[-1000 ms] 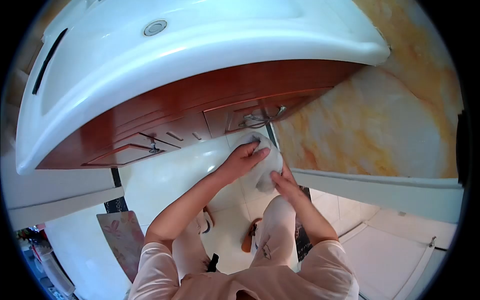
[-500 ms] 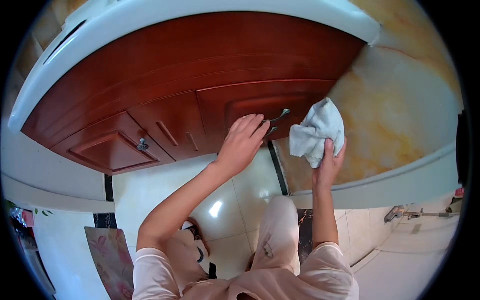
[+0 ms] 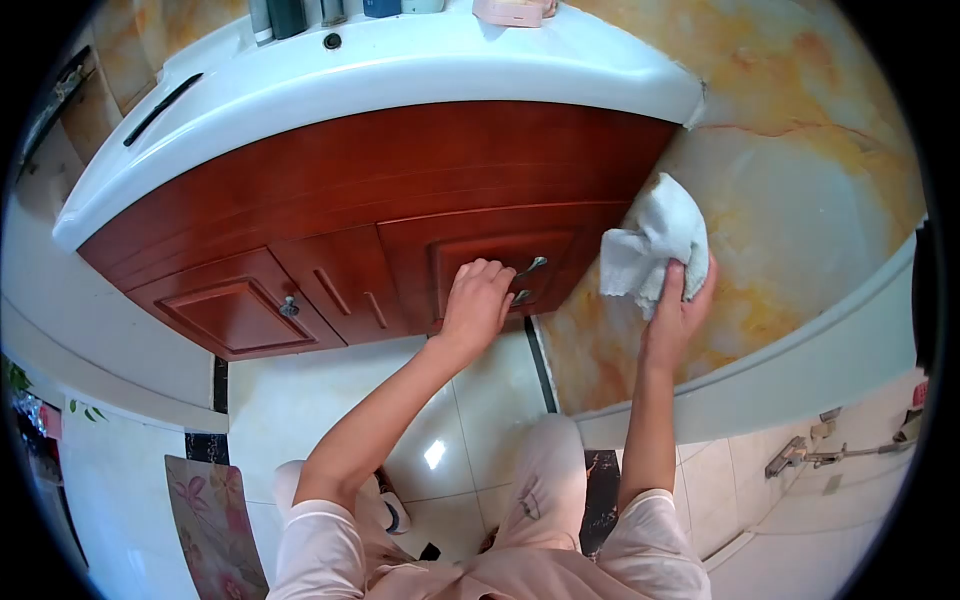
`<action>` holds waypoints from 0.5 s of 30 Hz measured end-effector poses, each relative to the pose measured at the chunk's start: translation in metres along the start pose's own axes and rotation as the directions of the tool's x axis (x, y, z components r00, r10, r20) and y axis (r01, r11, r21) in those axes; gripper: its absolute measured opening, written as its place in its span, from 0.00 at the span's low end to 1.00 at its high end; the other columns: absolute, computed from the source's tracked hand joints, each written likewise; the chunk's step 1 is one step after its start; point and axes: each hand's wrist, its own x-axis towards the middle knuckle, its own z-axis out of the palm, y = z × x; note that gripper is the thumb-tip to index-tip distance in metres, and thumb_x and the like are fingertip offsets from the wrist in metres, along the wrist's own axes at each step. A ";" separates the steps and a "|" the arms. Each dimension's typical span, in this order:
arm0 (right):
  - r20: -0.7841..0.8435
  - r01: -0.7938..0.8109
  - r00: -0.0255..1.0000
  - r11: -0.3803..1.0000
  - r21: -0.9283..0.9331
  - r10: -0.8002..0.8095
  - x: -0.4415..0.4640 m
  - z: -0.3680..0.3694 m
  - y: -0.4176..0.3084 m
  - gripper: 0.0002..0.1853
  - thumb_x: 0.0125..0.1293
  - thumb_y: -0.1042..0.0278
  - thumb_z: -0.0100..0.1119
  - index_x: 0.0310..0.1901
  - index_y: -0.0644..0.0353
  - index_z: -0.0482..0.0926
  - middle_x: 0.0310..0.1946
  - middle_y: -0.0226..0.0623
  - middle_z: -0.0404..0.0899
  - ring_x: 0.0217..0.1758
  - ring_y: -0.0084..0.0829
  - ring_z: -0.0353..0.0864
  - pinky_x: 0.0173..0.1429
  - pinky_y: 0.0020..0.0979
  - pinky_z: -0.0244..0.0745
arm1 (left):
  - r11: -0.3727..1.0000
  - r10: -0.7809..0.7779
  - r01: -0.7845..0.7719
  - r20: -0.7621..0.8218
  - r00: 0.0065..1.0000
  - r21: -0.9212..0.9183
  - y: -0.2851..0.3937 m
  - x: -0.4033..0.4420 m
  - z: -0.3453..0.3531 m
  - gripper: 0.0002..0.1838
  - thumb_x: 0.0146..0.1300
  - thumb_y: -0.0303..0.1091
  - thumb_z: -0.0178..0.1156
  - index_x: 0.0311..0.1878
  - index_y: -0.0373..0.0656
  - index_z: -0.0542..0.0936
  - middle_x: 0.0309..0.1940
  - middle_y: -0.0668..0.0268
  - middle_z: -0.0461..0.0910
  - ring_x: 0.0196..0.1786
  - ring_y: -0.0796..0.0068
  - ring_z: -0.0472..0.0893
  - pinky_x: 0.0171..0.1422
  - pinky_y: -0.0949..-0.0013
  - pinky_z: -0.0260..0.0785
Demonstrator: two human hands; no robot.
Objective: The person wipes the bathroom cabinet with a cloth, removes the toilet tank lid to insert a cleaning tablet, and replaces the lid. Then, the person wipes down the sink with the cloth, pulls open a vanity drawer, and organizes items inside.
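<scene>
My left hand (image 3: 478,303) is at the front of a reddish-brown vanity cabinet (image 3: 400,165). Its fingers curl over the left end of a metal drawer handle (image 3: 537,263); the exact grip is partly hidden. Just below sits a second handle (image 3: 521,297), also half covered by the hand. On the right, my right hand (image 3: 682,308) grips a crumpled white cloth (image 3: 668,232) between thumb and fingers, held up in front of the marbled wall and apart from the cabinet.
A white basin top (image 3: 420,88) overhangs the cabinet, with a pink box (image 3: 510,12) and several containers on it. A round knob (image 3: 289,306) sticks out from the left door. Marbled tile wall (image 3: 800,220) stands to the right. Below are floor tiles (image 3: 300,400) and a floral mat (image 3: 212,520).
The view has tilted up, showing more of the basin top. My left fingers, straighter before, are now curled at the handle. The right hand still holds the cloth, now slightly farther right.
</scene>
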 end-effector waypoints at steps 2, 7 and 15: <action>0.052 -0.050 0.998 0.993 0.107 0.044 0.005 0.003 0.004 0.17 0.71 0.69 0.53 0.58 0.65 0.70 0.54 0.36 0.73 0.57 0.27 0.70 0.64 0.30 0.62 | 1.000 -0.008 0.009 -0.030 1.000 0.023 0.002 0.001 0.002 0.12 0.51 0.26 0.65 0.41 0.40 0.79 0.35 0.59 0.78 0.43 0.58 0.75 0.51 0.58 0.65; -0.017 -0.013 1.000 0.998 0.066 0.015 0.001 -0.007 0.015 0.17 0.70 0.71 0.53 0.59 0.66 0.70 0.54 0.36 0.73 0.57 0.27 0.71 0.64 0.30 0.63 | 0.976 -0.091 0.107 -0.090 0.992 0.189 0.010 0.000 0.024 0.03 0.51 0.26 0.60 0.31 0.44 0.79 0.26 0.64 0.78 0.35 0.61 0.76 0.43 0.60 0.64; 0.112 0.323 0.946 0.907 -0.269 -0.303 0.005 -0.025 -0.019 0.21 0.62 0.81 0.52 0.58 0.67 0.72 0.61 0.47 0.72 0.65 0.44 0.70 0.69 0.38 0.61 | 0.984 -0.012 0.018 -0.035 0.999 0.179 0.090 -0.061 -0.004 0.05 0.49 0.26 0.57 0.31 0.43 0.79 0.24 0.66 0.76 0.31 0.66 0.75 0.38 0.63 0.62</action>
